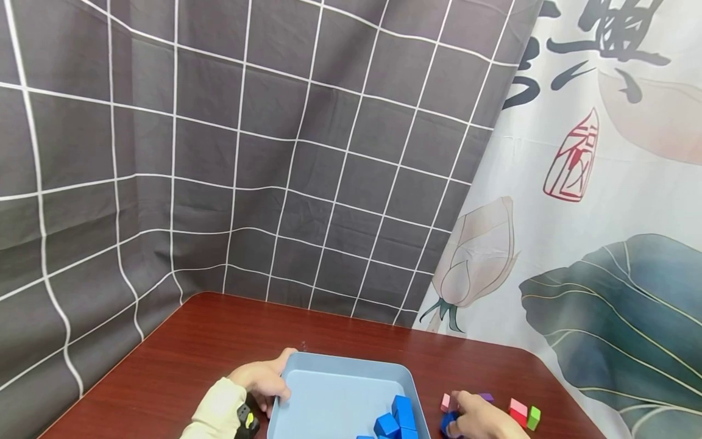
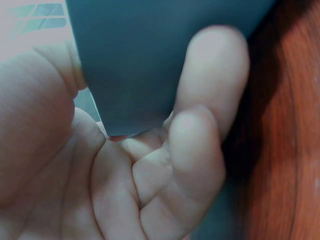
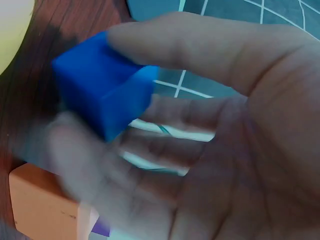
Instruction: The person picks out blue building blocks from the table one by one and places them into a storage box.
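My left hand (image 1: pixel 263 379) grips the left rim of a light blue tray (image 1: pixel 329 390), thumb on the inner side; in the left wrist view, fingers curl under the tray wall (image 2: pixel 130 65). Several blue blocks (image 1: pixel 404 413) sit in the tray's near right corner. Just right of the tray, my right hand (image 1: pixel 482 416) pinches a blue cube (image 3: pixel 100 75) between thumb and fingers, close over the table. In the head view the fingers partly cover that cube. An orange-looking block (image 3: pixel 42 202) lies below the fingers in the right wrist view.
Around my right hand lie a small pink block (image 1: pixel 445 402), a purple block (image 1: pixel 487 397), a red block (image 1: pixel 518 417) and a green block (image 1: pixel 534 418). The reddish-brown table (image 1: pixel 219 329) meets a grey checked curtain (image 1: pixel 307 213) and a white printed cloth (image 1: pixel 493 341) behind.
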Motion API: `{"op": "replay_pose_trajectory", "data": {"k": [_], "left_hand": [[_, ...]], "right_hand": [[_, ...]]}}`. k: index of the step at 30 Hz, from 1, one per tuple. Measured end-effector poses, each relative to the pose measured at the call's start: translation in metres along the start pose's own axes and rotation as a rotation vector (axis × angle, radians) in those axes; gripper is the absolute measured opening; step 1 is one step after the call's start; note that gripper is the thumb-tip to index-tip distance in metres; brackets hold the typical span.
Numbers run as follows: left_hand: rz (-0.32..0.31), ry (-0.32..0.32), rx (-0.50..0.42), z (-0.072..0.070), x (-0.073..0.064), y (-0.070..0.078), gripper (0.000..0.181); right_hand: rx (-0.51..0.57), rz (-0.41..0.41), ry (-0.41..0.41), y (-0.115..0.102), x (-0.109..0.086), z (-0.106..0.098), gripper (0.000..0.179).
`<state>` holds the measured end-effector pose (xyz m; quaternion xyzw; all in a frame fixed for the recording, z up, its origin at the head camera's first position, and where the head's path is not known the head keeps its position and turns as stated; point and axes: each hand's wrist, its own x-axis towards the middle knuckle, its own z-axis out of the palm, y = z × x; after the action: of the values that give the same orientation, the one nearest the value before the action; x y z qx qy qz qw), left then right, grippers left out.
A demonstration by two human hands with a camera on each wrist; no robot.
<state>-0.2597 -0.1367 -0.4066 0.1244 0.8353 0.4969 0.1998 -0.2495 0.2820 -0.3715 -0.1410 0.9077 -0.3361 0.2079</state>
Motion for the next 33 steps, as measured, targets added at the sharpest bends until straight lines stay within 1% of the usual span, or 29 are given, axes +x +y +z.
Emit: {"op": "replay_pose_trajectory", "data": {"k": [1,2,5,9,14,21,27,33], "left_hand": [[0.0,0.0,0.0,0.0,0.0,0.0,0.08],[0.0,0.0,-0.002,0.0,0.0,0.0,0.08],[-0.001,0.0,-0.003,0.0,0.0,0.0,0.08],[-0.005,0.0,-0.001,0.0,0.0,0.0,0.08],[-0.004,0.004,0.002,0.001,0.0,0.0,0.079],[-0.01,-0.002,-0.011,0.001,0.0,0.001,0.079],[-0.011,0.01,0.005,0.0,0.0,-0.001,0.079],[-0.017,0.013,0.011,-0.001,0.001,-0.001,0.079]], "right_hand": [[-0.033,0.075,0.091,-0.003,0.0,0.003,0.034],[-0.055,0.057,0.107,-0.003,0.001,0.003,0.033],[-0.101,-0.032,0.124,-0.005,0.005,0.002,0.026],[-0.126,-0.127,0.136,-0.005,0.009,0.0,0.028],[-0.171,-0.212,0.176,-0.004,0.013,0.002,0.032],[-0.16,-0.276,0.197,-0.011,0.017,0.008,0.035],[-0.144,-0.285,0.202,-0.019,0.022,0.014,0.033],[-0.167,-0.339,0.234,-0.022,0.025,0.02,0.03]]}}
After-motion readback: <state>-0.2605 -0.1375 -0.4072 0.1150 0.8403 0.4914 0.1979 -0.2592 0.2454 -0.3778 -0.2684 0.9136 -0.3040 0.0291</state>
